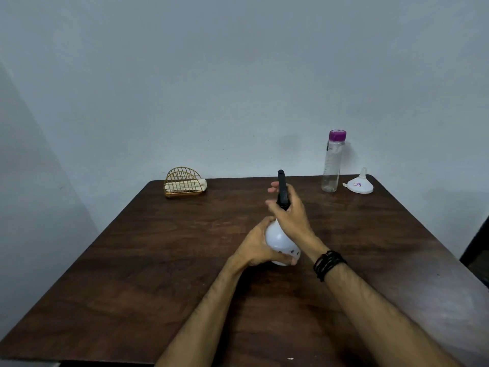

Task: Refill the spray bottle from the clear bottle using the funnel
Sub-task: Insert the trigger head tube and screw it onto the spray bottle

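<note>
Left hand (255,247) grips the spray bottle (279,238) body, right hand (289,214) grips its black top; clear bottle (333,162) and funnel (360,183) stand well beyond it.

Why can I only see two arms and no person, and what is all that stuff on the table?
The camera sits on the person's head and looks down, so you see only their arms. The left hand holds the round white body of a spray bottle. The right hand, with black bands on its wrist, grips the bottle's black sprayer top. All this happens over a brown wooden table. At the far side stand a clear bottle with a purple cap, and beside it a white funnel resting wide end down. Far left is a small gold wire holder with napkins inside. Nobody is touching those yet.
</note>
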{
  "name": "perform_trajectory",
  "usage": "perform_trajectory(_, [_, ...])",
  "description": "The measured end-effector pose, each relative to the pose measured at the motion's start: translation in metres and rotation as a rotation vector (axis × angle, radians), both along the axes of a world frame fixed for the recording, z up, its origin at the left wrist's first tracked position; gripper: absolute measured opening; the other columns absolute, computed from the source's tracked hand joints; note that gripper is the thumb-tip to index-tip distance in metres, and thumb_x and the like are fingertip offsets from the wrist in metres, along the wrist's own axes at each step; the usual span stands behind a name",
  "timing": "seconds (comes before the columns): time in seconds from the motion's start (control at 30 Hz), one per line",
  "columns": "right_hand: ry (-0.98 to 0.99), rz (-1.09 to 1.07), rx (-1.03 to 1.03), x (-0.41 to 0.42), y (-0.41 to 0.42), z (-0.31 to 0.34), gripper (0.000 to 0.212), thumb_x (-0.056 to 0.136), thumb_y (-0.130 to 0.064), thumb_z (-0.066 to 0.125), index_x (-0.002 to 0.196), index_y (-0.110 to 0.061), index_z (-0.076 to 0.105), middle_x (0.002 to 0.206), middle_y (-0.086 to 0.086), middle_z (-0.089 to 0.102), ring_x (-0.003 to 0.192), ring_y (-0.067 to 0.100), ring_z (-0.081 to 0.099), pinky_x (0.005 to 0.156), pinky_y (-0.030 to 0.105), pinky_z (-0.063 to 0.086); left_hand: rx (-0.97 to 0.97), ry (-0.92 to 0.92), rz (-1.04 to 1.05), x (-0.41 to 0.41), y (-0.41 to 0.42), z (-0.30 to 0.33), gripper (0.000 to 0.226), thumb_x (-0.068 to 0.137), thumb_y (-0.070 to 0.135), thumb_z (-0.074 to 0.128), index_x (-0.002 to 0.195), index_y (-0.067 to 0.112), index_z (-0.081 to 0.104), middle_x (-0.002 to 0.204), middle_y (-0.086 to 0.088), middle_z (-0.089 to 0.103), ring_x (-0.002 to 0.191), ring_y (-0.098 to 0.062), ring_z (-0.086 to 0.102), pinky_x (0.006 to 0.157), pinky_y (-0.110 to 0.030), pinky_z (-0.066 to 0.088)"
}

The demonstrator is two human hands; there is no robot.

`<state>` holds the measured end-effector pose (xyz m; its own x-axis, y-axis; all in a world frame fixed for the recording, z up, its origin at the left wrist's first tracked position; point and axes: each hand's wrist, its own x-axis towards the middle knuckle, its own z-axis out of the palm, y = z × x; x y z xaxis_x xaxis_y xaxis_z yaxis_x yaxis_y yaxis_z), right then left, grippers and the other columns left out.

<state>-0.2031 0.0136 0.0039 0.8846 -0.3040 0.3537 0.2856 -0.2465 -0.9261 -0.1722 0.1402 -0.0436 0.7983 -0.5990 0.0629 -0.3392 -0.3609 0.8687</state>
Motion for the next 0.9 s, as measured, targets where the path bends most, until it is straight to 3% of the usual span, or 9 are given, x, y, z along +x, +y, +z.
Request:
perform_trajectory(0.1, [0.013, 0.025, 0.081, -0.001, -0.002, 0.001, 0.034, 0.093, -0.005, 0.065, 0.123, -0.020, 0.058, 0.120, 0.001, 0.066, 0.080, 0.026, 0.075, 0.070, 0.030, 0.060, 0.003, 0.002, 0.059, -0.006, -0.005, -0.002, 0.109, 0.040, 0.047, 0.097, 0.135, 0.030, 0.047, 0.126, 0.014, 0.060, 0.114, -0.006, 0.059, 0.096, -0.037, 0.054])
perform_trajectory(0.2, [0.065, 0.014, 0.093, -0.002, -0.005, 0.006, 0.025, 0.092, -0.011, 0.070, 0.116, -0.015, 0.062, 0.114, 0.008, 0.068, 0.061, 0.027, 0.069, 0.064, 0.038, 0.060, -0.013, 0.024, 0.076, -0.017, -0.010, 0.004, 0.125, 0.041, 0.050, 0.096, 0.147, 0.025, 0.036, 0.138, 0.015, 0.051, 0.122, -0.006, 0.052, 0.102, -0.034, 0.050])
perform_trajectory(0.3, [0.187, 0.067, 0.098, -0.001, -0.011, 0.019, 0.021, 0.090, -0.010, 0.068, 0.110, -0.008, 0.063, 0.111, 0.019, 0.069, 0.050, 0.027, 0.063, 0.055, 0.036, 0.055, -0.012, 0.114, 0.097, -0.028, -0.016, 0.005, 0.123, 0.043, 0.052, 0.096, 0.146, 0.029, 0.034, 0.134, 0.016, 0.052, 0.118, -0.007, 0.054, 0.100, -0.036, 0.052])
perform_trajectory(0.4, [0.440, 0.219, 0.062, 0.004, -0.024, 0.031, 0.023, 0.087, -0.011, 0.063, 0.110, -0.006, 0.064, 0.114, 0.015, 0.070, 0.054, 0.030, 0.064, 0.053, 0.034, 0.052, -0.103, 0.289, 0.117, -0.044, -0.029, 0.005, 0.108, 0.036, 0.058, 0.097, 0.131, 0.026, 0.055, 0.119, 0.011, 0.067, 0.107, -0.008, 0.066, 0.092, -0.037, 0.057])
perform_trajectory(0.5, [0.700, 0.364, 0.010, 0.009, -0.037, 0.031, 0.032, 0.087, -0.014, 0.060, 0.117, -0.002, 0.065, 0.117, 0.020, 0.072, 0.063, 0.031, 0.067, 0.061, 0.036, 0.053, -0.130, 0.484, 0.221, -0.072, -0.045, 0.016, 0.090, 0.034, 0.061, 0.092, 0.109, 0.017, 0.069, 0.102, 0.000, 0.074, 0.092, -0.014, 0.072, 0.083, -0.039, 0.061])
perform_trajectory(0.6, [0.859, 0.429, -0.077, 0.005, -0.042, 0.027, 0.036, 0.091, -0.021, 0.060, 0.120, -0.001, 0.067, 0.109, 0.019, 0.074, 0.076, 0.030, 0.069, 0.076, 0.041, 0.056, -0.098, 0.586, 0.304, -0.091, -0.057, 0.016, 0.100, 0.034, 0.069, 0.082, 0.113, 0.009, 0.067, 0.103, -0.006, 0.072, 0.090, -0.021, 0.072, 0.070, -0.032, 0.061])
perform_trajectory(0.7, [0.897, 0.412, -0.142, -0.002, -0.042, 0.027, 0.030, 0.091, -0.023, 0.061, 0.109, 0.000, 0.070, 0.095, 0.016, 0.074, 0.081, 0.030, 0.068, 0.082, 0.043, 0.055, -0.098, 0.599, 0.306, -0.101, -0.062, 0.015, 0.101, 0.038, 0.071, 0.077, 0.115, 0.006, 0.066, 0.102, -0.008, 0.072, 0.085, -0.021, 0.072, 0.058, -0.027, 0.055])
perform_trajectory(0.9, [0.900, 0.316, -0.168, -0.011, -0.041, 0.025, 0.022, 0.087, -0.021, 0.064, 0.098, -0.002, 0.065, 0.072, 0.009, 0.063, 0.062, 0.019, 0.059, 0.059, 0.032, 0.050, -0.137, 0.607, 0.310, -0.115, -0.065, 0.016, 0.095, 0.043, 0.069, 0.080, 0.112, 0.006, 0.068, 0.099, -0.009, 0.073, 0.079, -0.023, 0.074, 0.048, -0.024, 0.049])
